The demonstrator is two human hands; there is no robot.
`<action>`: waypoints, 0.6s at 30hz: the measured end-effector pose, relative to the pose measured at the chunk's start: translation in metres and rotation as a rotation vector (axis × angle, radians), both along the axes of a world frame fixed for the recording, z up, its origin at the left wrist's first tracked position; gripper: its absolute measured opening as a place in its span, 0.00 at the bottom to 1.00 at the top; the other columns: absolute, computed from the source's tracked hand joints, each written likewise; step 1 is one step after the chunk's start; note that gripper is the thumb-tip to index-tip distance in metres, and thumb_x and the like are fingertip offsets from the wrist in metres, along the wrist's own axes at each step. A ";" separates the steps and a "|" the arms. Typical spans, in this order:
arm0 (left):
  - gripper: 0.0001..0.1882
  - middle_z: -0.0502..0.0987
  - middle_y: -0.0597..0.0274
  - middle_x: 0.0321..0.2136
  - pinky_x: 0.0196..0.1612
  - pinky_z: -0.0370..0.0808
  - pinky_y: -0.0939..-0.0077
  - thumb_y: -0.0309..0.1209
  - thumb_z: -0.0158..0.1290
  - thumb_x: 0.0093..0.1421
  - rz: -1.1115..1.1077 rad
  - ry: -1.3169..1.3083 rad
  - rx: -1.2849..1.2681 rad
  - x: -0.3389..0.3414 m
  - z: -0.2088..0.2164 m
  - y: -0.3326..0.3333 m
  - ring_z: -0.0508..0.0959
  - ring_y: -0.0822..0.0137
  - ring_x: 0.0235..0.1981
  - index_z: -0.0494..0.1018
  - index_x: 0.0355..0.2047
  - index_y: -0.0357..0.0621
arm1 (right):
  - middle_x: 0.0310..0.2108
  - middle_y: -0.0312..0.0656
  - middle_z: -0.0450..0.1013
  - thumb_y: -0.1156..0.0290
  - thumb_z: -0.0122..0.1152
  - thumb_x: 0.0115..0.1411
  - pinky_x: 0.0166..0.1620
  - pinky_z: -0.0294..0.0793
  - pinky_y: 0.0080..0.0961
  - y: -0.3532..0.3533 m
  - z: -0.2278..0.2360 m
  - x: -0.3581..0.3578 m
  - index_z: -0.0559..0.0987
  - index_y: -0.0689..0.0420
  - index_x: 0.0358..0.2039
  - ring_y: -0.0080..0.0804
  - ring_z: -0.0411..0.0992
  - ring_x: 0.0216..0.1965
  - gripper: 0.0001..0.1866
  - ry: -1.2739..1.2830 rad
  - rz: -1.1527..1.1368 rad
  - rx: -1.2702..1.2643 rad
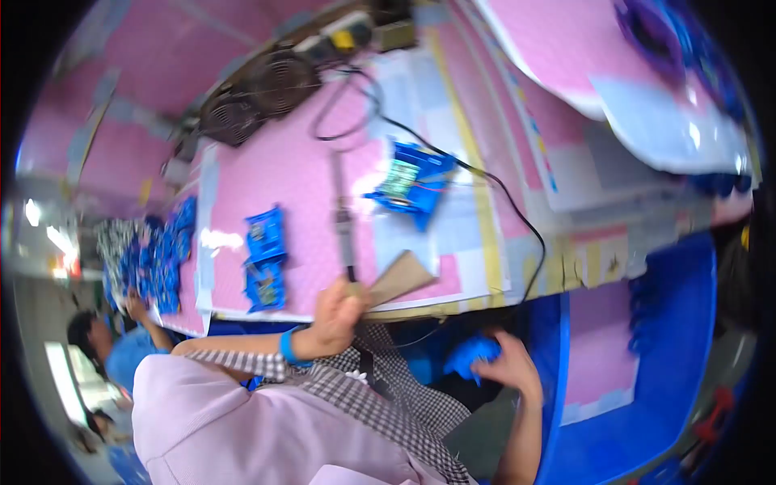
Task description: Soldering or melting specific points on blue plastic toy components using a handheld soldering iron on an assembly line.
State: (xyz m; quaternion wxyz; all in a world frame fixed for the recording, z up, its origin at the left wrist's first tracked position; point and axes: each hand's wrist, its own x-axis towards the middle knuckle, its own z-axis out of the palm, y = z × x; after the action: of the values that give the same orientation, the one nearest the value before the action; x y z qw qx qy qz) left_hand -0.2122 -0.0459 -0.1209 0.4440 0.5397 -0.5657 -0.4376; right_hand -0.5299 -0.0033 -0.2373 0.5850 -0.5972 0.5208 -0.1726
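My left hand (335, 314), a blue band on its wrist, is closed at the table's front edge round the lower end of a slim, blurred tool that looks like a soldering iron (346, 238), its thin tip pointing away from me. Below the table edge, over my lap, my right hand (515, 368) grips a blue plastic part (471, 356); its details are smeared. On the table lies a blue unit with a green circuit board (399, 179) and thin wires. Left of the tool sit two blue units (265, 257). A brown flat piece (402, 279) rests beside my left hand.
A black cable (517, 206) loops across the table and over its front edge. Round fans (283, 85) stand at the back. A blue bin (675, 364) is at right, below the table. Many blue units (158, 263) are piled at far left, near another person (133, 352).
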 end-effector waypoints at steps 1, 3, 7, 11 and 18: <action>0.12 0.71 0.66 0.23 0.28 0.66 0.76 0.36 0.44 0.67 -0.049 -0.064 -0.008 0.003 0.004 -0.005 0.68 0.73 0.24 0.68 0.32 0.40 | 0.40 0.51 0.74 0.60 0.75 0.36 0.45 0.74 0.34 0.002 0.045 -0.010 0.75 0.60 0.47 0.44 0.74 0.42 0.36 -0.049 -0.002 -0.022; 0.10 0.70 0.61 0.21 0.27 0.67 0.73 0.34 0.45 0.66 -0.078 -0.158 -0.035 -0.004 0.014 -0.004 0.68 0.72 0.22 0.68 0.33 0.39 | 0.40 0.47 0.72 0.62 0.76 0.35 0.44 0.72 0.32 -0.001 0.123 -0.032 0.76 0.60 0.44 0.40 0.72 0.42 0.34 -0.091 -0.004 -0.127; 0.10 0.68 0.69 0.23 0.28 0.64 0.79 0.33 0.43 0.67 0.023 0.000 -0.073 0.012 0.040 0.013 0.64 0.77 0.25 0.67 0.33 0.40 | 0.42 0.43 0.68 0.67 0.74 0.34 0.49 0.68 0.28 -0.054 0.223 0.005 0.75 0.61 0.45 0.38 0.69 0.46 0.34 0.016 0.100 -0.632; 0.11 0.67 0.69 0.28 0.32 0.64 0.81 0.35 0.41 0.69 0.155 0.185 -0.163 0.050 0.065 0.044 0.64 0.78 0.29 0.66 0.36 0.39 | 0.43 0.46 0.68 0.74 0.66 0.37 0.51 0.68 0.30 -0.162 0.275 0.110 0.75 0.60 0.46 0.41 0.69 0.45 0.30 0.211 0.370 -0.836; 0.11 0.64 0.73 0.29 0.31 0.63 0.85 0.37 0.42 0.70 0.094 0.465 -0.157 0.116 0.103 0.057 0.62 0.81 0.28 0.67 0.39 0.43 | 0.51 0.49 0.68 0.83 0.64 0.37 0.57 0.66 0.34 -0.185 0.297 0.266 0.75 0.54 0.51 0.52 0.67 0.52 0.34 0.739 0.473 -1.109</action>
State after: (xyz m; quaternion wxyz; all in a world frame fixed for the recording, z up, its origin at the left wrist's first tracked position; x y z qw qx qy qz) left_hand -0.0963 0.0108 -0.0181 0.6229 0.4139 -0.4548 -0.4836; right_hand -0.2638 -0.1879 0.0599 0.0013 -0.9239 0.3768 -0.0667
